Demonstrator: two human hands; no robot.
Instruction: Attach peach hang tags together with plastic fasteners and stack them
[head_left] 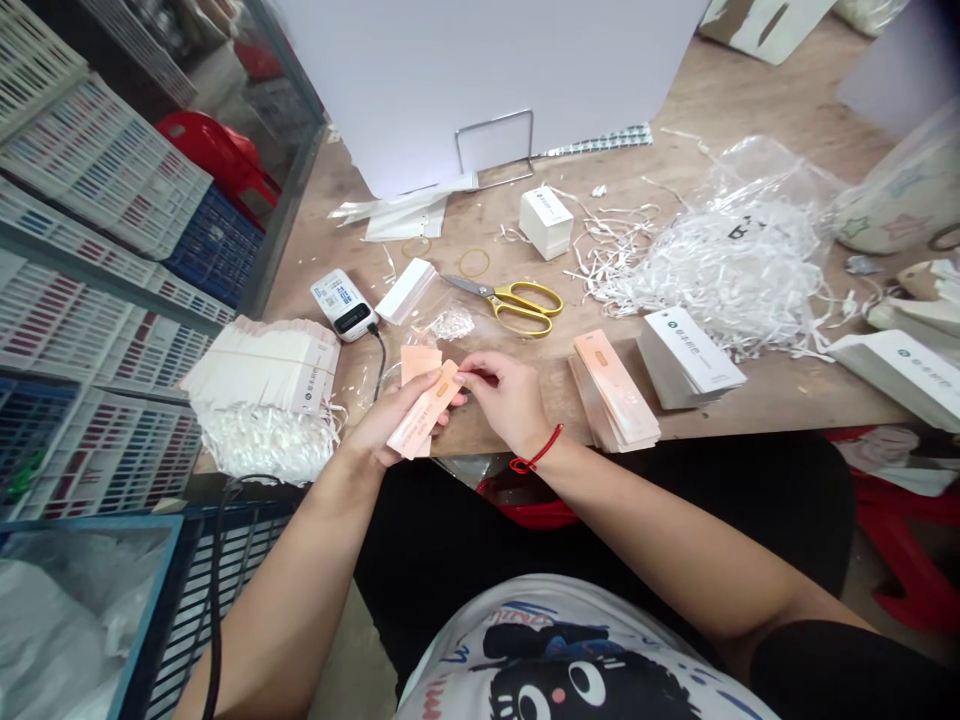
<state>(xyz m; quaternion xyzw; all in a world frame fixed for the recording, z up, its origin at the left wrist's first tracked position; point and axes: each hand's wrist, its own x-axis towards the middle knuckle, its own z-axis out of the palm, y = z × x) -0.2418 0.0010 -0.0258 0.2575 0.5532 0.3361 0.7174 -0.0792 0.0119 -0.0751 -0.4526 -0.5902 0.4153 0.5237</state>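
Peach paper tags with printing on them are gripped in my left hand, thumb on top; one lies slanted across another. My right hand, a red cord on its wrist, is closed in a pinch at the upper end of the slanted tag. What sits between those fingertips is too small to make out. To the right stands a stack of similar peach tags, beside a stack of white printed cards. On the left lies a banded bundle of white tags with white strings hanging from its front.
Yellow-handled scissors lie beyond my hands. Near them are a small white device with a cable, a white card block and a white card stack. A heap of white strings spreads right. Plastic crates line the left.
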